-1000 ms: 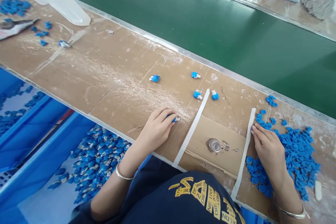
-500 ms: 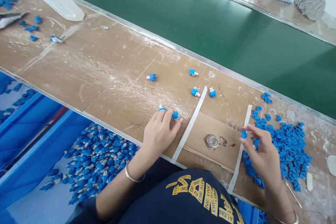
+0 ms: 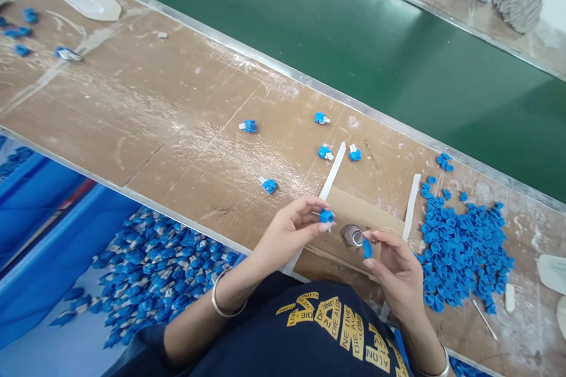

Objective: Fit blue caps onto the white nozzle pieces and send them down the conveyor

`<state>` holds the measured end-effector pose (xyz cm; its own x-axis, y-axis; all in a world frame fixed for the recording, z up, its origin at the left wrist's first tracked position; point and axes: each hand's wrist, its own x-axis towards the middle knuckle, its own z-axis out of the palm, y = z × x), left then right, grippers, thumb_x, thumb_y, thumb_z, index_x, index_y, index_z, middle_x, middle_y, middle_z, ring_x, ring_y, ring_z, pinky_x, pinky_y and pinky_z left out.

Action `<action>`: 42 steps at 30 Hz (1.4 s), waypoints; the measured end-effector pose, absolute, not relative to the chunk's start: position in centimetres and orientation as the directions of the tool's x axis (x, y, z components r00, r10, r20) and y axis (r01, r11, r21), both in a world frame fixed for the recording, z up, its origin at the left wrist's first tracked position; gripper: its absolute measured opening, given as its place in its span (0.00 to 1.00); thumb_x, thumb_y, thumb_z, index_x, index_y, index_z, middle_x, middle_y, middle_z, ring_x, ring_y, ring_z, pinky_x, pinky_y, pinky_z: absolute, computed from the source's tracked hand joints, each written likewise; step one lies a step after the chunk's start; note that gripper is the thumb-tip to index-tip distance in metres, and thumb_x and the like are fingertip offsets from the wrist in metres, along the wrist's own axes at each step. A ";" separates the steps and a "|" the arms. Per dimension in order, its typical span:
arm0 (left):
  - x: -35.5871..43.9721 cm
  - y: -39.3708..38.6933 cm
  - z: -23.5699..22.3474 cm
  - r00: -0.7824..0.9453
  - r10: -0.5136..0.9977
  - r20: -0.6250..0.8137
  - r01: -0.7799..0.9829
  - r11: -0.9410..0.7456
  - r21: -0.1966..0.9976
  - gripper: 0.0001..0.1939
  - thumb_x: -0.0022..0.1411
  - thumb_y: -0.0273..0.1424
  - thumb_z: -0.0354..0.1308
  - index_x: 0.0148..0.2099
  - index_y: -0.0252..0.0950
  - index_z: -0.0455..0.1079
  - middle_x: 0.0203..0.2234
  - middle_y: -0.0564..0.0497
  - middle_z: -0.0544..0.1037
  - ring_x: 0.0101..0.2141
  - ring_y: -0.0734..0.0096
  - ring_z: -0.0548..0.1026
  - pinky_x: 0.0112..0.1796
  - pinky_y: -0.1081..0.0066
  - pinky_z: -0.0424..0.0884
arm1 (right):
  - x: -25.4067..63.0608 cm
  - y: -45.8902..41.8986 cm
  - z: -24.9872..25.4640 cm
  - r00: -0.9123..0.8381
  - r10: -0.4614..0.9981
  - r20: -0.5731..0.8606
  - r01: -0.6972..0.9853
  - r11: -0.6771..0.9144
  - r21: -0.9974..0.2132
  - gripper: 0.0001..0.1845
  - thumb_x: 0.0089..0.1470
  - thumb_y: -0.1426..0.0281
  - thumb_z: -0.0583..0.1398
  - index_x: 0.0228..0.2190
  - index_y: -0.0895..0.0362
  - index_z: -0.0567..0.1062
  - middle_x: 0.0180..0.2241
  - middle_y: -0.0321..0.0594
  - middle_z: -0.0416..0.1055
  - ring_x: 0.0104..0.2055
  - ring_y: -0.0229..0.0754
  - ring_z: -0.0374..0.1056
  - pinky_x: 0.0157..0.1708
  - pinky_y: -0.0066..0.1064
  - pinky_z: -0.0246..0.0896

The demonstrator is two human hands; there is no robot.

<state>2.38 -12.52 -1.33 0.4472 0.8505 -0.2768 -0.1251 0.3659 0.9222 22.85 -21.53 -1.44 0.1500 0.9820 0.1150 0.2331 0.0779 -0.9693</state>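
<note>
- Left hand (image 3: 287, 235): grip clamped on a blue plastic part (image 3: 326, 216), thumb and fingertips together on it, held above a cardboard pad (image 3: 354, 203).
- Right hand (image 3: 398, 268): grip pinched on a flat blue cap (image 3: 367, 248), which hangs just beside a small glass jar (image 3: 352, 235) set in the pad.
- Hands near each other, not touching; the two blue pieces apart.
- Pad lies between two white strips (image 3: 411, 206).
- On the bench (image 3: 132, 100): loose heap of blue caps (image 3: 464, 253) right of the pad; five blue-and-white pieces (image 3: 325, 153) scattered ahead of the hands.
- Blue crate (image 3: 44, 218) at the near left, below the bench edge, with many blue-and-white pieces (image 3: 154, 265) beside it.
- Green conveyor belt (image 3: 309, 53) beyond the bench.
</note>
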 end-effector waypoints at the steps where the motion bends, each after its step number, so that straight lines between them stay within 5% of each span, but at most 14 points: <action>1: 2.9 -12.9 -1.1 0.512 0.808 -0.293 -0.214 0.450 0.867 0.15 0.57 0.31 0.66 0.45 0.36 0.67 0.37 0.48 0.79 0.39 0.65 0.80 0.43 0.65 0.75 | 22.6 -21.7 -1.3 0.197 0.976 0.094 0.106 0.074 -0.992 0.15 0.56 0.66 0.65 0.46 0.47 0.75 0.40 0.39 0.78 0.45 0.46 0.73 0.45 0.40 0.71; 7: 5.6 -14.9 0.2 0.701 0.661 -0.268 -0.407 0.679 0.611 0.22 0.54 0.29 0.71 0.48 0.39 0.67 0.38 0.51 0.78 0.39 0.70 0.79 0.41 0.70 0.73 | 21.1 -21.8 -0.2 0.214 0.972 -0.101 -0.351 -0.020 -0.936 0.15 0.53 0.59 0.67 0.44 0.44 0.76 0.40 0.37 0.78 0.41 0.43 0.75 0.39 0.35 0.72; 14: 6.2 -15.2 0.8 0.716 0.650 -0.253 -0.435 0.699 0.567 0.20 0.53 0.30 0.72 0.44 0.39 0.69 0.37 0.53 0.77 0.36 0.74 0.77 0.39 0.73 0.72 | 20.8 -22.0 0.3 0.237 0.967 -0.096 -0.307 -0.019 -0.952 0.13 0.54 0.59 0.67 0.42 0.43 0.77 0.40 0.38 0.77 0.42 0.44 0.75 0.38 0.36 0.73; 17: 6.2 -15.3 0.9 0.712 0.653 -0.260 -0.431 0.697 0.573 0.18 0.52 0.30 0.72 0.43 0.38 0.69 0.36 0.53 0.78 0.35 0.75 0.77 0.39 0.74 0.72 | 20.6 -22.1 0.0 0.271 0.962 -0.023 -0.190 0.030 -0.981 0.09 0.56 0.62 0.65 0.41 0.44 0.78 0.41 0.39 0.77 0.44 0.45 0.75 0.40 0.38 0.73; 20: 6.2 -15.4 0.9 0.684 0.671 -0.285 -0.443 0.693 0.569 0.17 0.51 0.28 0.72 0.41 0.37 0.70 0.34 0.53 0.79 0.34 0.76 0.78 0.37 0.76 0.73 | 20.8 -22.6 -0.1 0.269 0.941 0.205 0.179 0.160 -0.971 0.13 0.57 0.70 0.64 0.43 0.43 0.79 0.43 0.38 0.78 0.46 0.46 0.74 0.45 0.44 0.71; 23: 6.0 -15.4 1.1 0.652 0.691 -0.311 -0.433 0.677 0.595 0.16 0.50 0.26 0.72 0.40 0.36 0.70 0.34 0.52 0.80 0.33 0.73 0.79 0.35 0.75 0.74 | 21.3 -23.2 0.0 0.076 0.887 0.456 0.585 0.330 -0.741 0.26 0.56 0.76 0.62 0.54 0.43 0.74 0.48 0.40 0.78 0.50 0.51 0.71 0.46 0.51 0.69; 26: 5.8 -15.4 1.1 0.599 0.739 -0.308 -0.387 0.604 0.697 0.15 0.51 0.26 0.70 0.41 0.36 0.70 0.35 0.49 0.82 0.35 0.70 0.80 0.37 0.72 0.76 | 21.5 -23.4 0.4 -0.082 0.882 0.464 0.714 0.377 -0.590 0.32 0.58 0.74 0.59 0.62 0.47 0.64 0.53 0.44 0.75 0.55 0.55 0.67 0.46 0.53 0.69; 29: 5.6 -15.0 0.4 0.514 0.817 -0.261 -0.260 0.438 0.861 0.16 0.55 0.26 0.66 0.46 0.37 0.70 0.38 0.48 0.82 0.39 0.66 0.81 0.40 0.70 0.78 | 22.5 -22.4 0.5 -0.171 0.911 0.375 0.718 0.376 -0.586 0.31 0.61 0.69 0.56 0.64 0.49 0.61 0.55 0.45 0.73 0.57 0.54 0.67 0.48 0.51 0.69; 32: 5.0 -13.8 -0.8 0.378 0.923 -0.074 0.035 0.066 0.997 0.14 0.61 0.28 0.60 0.50 0.38 0.69 0.41 0.47 0.81 0.40 0.65 0.80 0.44 0.66 0.78 | 25.7 -20.3 -0.1 -0.157 0.916 0.369 0.815 0.331 -0.476 0.26 0.63 0.68 0.55 0.62 0.48 0.65 0.52 0.45 0.75 0.54 0.52 0.70 0.49 0.48 0.69; 36: 2.9 -11.3 -2.5 0.216 0.949 0.229 0.547 -0.312 0.777 0.15 0.68 0.27 0.52 0.56 0.37 0.66 0.52 0.41 0.75 0.54 0.59 0.74 0.54 0.58 0.72 | 31.9 -17.3 -1.8 0.083 0.873 0.480 0.992 -0.024 -0.126 0.17 0.63 0.69 0.55 0.51 0.57 0.75 0.45 0.53 0.76 0.49 0.55 0.71 0.49 0.51 0.67; 39: 0.7 -10.3 -3.2 0.197 0.920 0.340 0.719 -0.371 0.588 0.19 0.68 0.27 0.53 0.60 0.35 0.62 0.60 0.36 0.66 0.61 0.53 0.66 0.58 0.54 0.68 | 34.8 -15.8 -2.5 -0.011 0.938 0.347 0.998 -0.012 0.064 0.17 0.63 0.73 0.51 0.46 0.62 0.76 0.44 0.56 0.76 0.47 0.57 0.70 0.48 0.52 0.67; 42: -1.7 -10.4 -3.5 0.172 0.903 0.393 0.807 -0.358 0.469 0.18 0.67 0.28 0.54 0.58 0.36 0.64 0.58 0.36 0.67 0.58 0.50 0.68 0.56 0.51 0.68 | 35.4 -14.9 -2.5 -0.090 0.970 0.227 0.988 0.057 0.146 0.18 0.60 0.77 0.49 0.43 0.63 0.76 0.39 0.57 0.76 0.43 0.58 0.71 0.46 0.54 0.66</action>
